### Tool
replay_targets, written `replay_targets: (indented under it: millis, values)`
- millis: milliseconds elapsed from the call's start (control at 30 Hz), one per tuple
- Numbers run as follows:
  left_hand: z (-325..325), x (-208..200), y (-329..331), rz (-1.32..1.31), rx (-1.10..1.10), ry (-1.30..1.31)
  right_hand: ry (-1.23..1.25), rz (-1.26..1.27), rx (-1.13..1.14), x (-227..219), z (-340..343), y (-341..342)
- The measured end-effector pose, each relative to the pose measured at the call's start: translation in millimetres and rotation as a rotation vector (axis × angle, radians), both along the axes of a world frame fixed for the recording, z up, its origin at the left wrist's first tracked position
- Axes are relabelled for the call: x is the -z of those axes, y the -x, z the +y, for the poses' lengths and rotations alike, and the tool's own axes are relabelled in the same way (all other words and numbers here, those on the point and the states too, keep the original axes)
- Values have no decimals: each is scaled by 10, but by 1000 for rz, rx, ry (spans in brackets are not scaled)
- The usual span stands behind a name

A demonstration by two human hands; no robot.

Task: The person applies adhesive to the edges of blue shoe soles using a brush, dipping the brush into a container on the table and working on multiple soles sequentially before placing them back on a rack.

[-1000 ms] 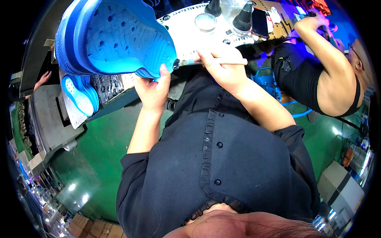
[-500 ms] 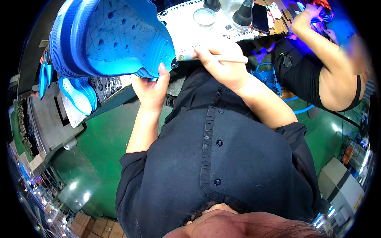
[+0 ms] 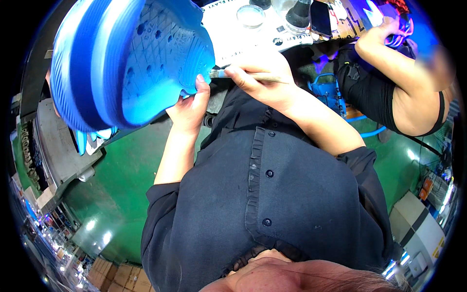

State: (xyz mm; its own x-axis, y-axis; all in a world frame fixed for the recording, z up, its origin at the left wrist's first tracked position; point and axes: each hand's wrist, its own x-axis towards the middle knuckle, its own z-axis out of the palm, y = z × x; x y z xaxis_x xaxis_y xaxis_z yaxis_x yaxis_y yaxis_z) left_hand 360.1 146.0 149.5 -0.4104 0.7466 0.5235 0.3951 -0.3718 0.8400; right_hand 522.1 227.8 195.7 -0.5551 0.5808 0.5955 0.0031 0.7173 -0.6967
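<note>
One blue clog (image 3: 141, 63) looms at the upper left of my head view, its lower right rim pinched in my left hand (image 3: 190, 104), thumb on top. My right hand (image 3: 267, 80) grips a brush (image 3: 222, 73), bristles at that rim, apparently touching. I judge the step as brushing the edge; the next stroke calls for a steady left pinch. Beyond are the white table (image 3: 226, 41), a round dish (image 3: 250, 17), a bottle (image 3: 297, 19) and a phone (image 3: 320, 19); rightward, a co-worker (image 3: 401, 87).
</note>
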Motion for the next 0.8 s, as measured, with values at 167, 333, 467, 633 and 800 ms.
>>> replay_targets:
  millis: [167,333,467,633,800]
  values:
    - [-2,1,28,69,-12,44,-29,-51,49,-33,24,-53]
    - [-12,-97,11,98,36,98,-7,-96,24,-30,7,-20]
    - [-1,-153,21,139,31,116,19,-152,25,-40,1,-64]
    - [9,-18,7,140,-52,36,222,-2,26,-68,15,-79]
    - [-15,-175,41,413,-46,215,37,-46,119,31,26,-6]
